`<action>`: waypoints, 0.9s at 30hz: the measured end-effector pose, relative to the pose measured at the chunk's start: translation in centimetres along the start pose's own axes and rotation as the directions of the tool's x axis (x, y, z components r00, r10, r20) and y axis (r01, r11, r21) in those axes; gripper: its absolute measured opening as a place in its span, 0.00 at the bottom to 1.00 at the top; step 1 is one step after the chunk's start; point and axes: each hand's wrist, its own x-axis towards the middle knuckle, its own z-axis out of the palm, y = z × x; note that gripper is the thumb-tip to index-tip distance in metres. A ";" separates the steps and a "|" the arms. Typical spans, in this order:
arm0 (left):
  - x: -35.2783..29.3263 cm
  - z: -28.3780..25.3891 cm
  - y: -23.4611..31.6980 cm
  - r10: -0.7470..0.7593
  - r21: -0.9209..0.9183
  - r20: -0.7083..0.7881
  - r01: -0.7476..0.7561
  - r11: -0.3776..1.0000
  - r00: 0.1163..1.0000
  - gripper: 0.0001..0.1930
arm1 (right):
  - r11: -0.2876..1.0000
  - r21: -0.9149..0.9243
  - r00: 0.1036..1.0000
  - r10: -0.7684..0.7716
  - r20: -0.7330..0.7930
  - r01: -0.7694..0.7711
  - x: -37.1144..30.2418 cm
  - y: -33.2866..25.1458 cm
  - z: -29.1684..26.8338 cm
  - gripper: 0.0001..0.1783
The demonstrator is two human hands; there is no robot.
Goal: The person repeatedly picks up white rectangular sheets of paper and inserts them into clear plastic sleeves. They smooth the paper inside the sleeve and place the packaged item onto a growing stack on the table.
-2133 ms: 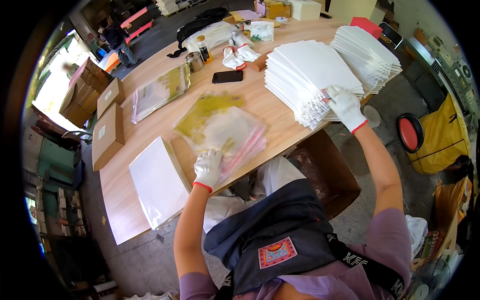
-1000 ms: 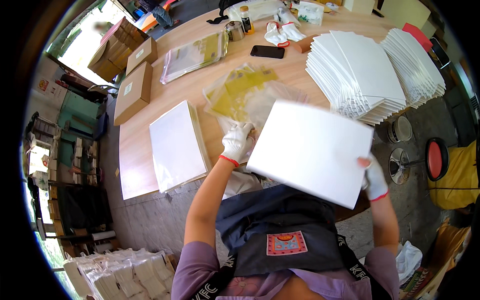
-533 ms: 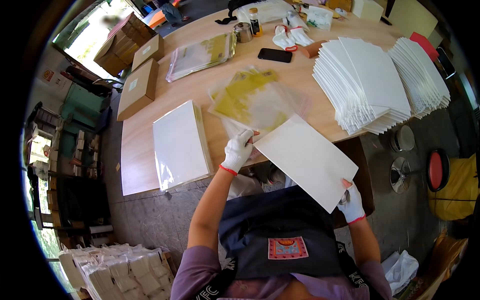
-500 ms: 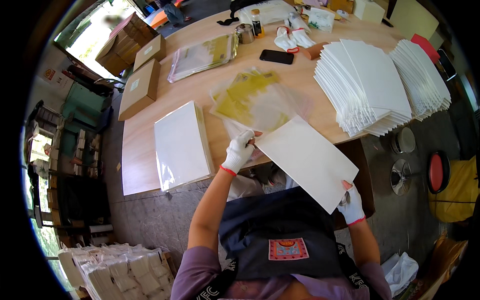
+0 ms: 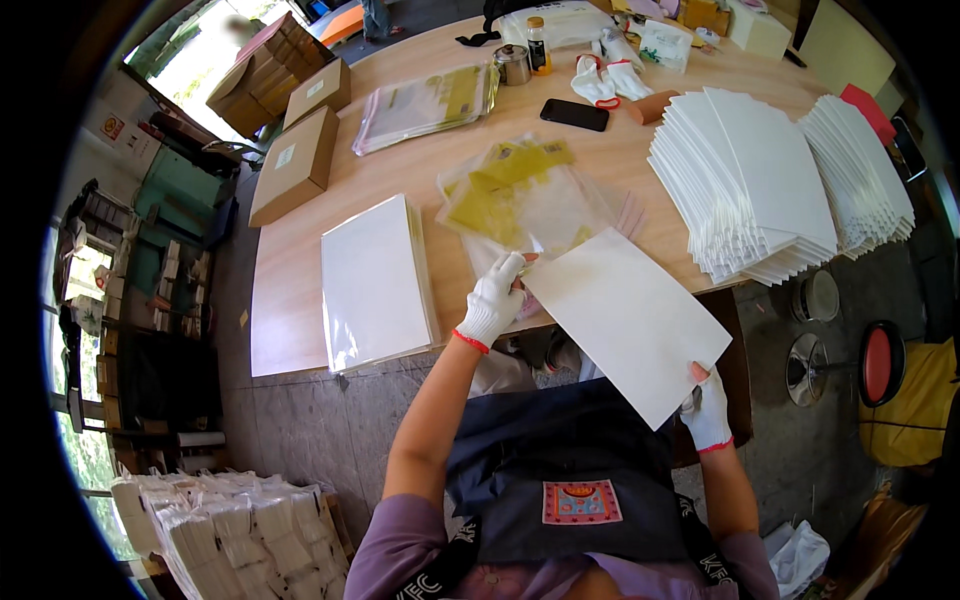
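My right hand (image 5: 707, 412), in a white glove with a red cuff, grips the near right corner of a white rectangular board (image 5: 630, 320), thumb on top. The board slants up to the left, its far end over the near edge of clear plastic bags with yellow print (image 5: 500, 205). My left hand (image 5: 493, 300), gloved the same way, is closed at the board's left corner, pinching the near edge of a plastic bag; the fingertips are partly hidden. Left of it lies a stack of white boards in clear bags (image 5: 375, 285).
Fanned stacks of white boards (image 5: 745, 190) stand at the table's right. Farther back lie more printed bags (image 5: 425, 108), a black phone (image 5: 574, 114), spare gloves (image 5: 608, 80), a metal pot (image 5: 512, 64) and a bottle (image 5: 539, 45). Cardboard boxes (image 5: 297, 165) line the left edge.
The whole view has shifted slightly, so the table sits farther right. Both hands keep their holds, and the board stays at nearly the same slant by the bag's edge.
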 end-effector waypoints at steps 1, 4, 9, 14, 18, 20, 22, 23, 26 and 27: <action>-0.1 0.1 -0.4 0.005 -0.020 -0.003 -0.005 1.000 1.000 0.25 | 1.000 -0.002 0.999 -0.005 -0.036 0.005 0.0 0.0 0.2 0.25; -0.1 0.4 -1.3 0.038 -0.037 -0.034 -0.040 0.999 0.999 0.24 | 0.999 -0.031 0.999 0.011 0.037 -0.010 0.3 0.2 -0.2 0.22; -0.6 0.8 -1.0 -0.005 0.061 -0.078 0.010 0.998 0.997 0.23 | 0.991 -0.132 0.999 -0.032 -0.010 0.031 0.5 0.0 0.9 0.19; -2.3 1.6 -0.3 -0.040 0.115 -0.034 0.044 0.992 0.999 0.23 | 0.994 -0.111 1.000 -0.010 0.015 0.012 -0.1 0.4 1.4 0.17; -5.3 6.1 0.7 -0.411 -0.638 -0.323 0.125 0.760 0.852 0.33 | 0.999 0.043 0.992 0.034 -0.120 -0.029 -0.4 2.1 2.5 0.16; -4.6 8.3 2.7 -0.589 -0.849 -0.381 -0.018 0.527 0.713 0.35 | 0.990 0.090 0.987 0.120 -0.103 -0.111 -1.1 2.0 2.7 0.14; -4.5 9.6 4.6 -0.703 -0.948 -0.246 -0.015 0.317 0.667 0.29 | 0.986 0.026 0.985 0.164 0.047 -0.165 -2.4 1.7 2.2 0.18; -4.7 10.9 3.8 -0.648 -0.996 -0.066 -0.013 0.086 0.758 0.28 | 0.982 -0.009 0.974 0.191 0.123 -0.191 -3.1 1.4 2.2 0.20; -5.8 14.5 1.4 -0.323 -0.866 0.305 0.120 -0.485 0.896 0.24 | 0.978 -0.117 0.979 0.183 0.089 -0.172 -3.9 0.4 4.2 0.15; -6.5 15.3 1.0 -0.280 -0.839 0.352 0.169 -0.518 0.893 0.22 | 0.974 -0.134 0.979 0.192 0.075 -0.180 -4.1 0.4 4.4 0.15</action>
